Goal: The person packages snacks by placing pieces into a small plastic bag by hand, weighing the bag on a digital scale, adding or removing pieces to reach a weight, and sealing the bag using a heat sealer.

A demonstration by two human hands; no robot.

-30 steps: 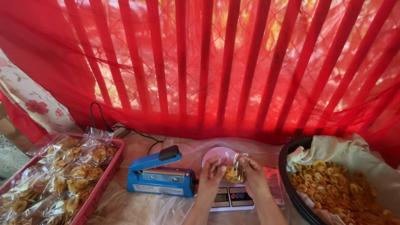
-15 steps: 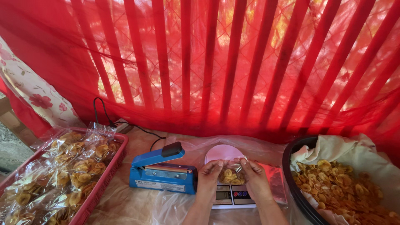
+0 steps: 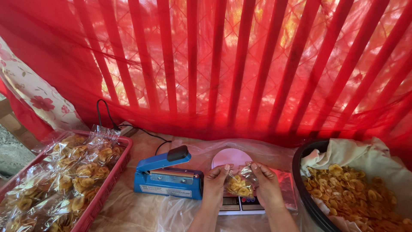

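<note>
Both hands grip a small clear bag (image 3: 238, 184) of chips at its top corners: left hand (image 3: 216, 185) on the left edge, right hand (image 3: 265, 184) on the right. Bag hangs just above the scale (image 3: 237, 202), near its pink pan (image 3: 231, 157). Sealer (image 3: 168, 177) just left; red tray (image 3: 107, 189) of filled bags far left; tub (image 3: 305, 189) of loose chips right.

Risk: mouth looks unsealed; tilting could spill chips onto the scale. Thin film may slip from the fingertips.

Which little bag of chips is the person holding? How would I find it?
Find the blue sealing machine; beside it sits a scale with a pink plate. Over it, left hand and right hand hold the small clear bag, the only one lifted.
</note>
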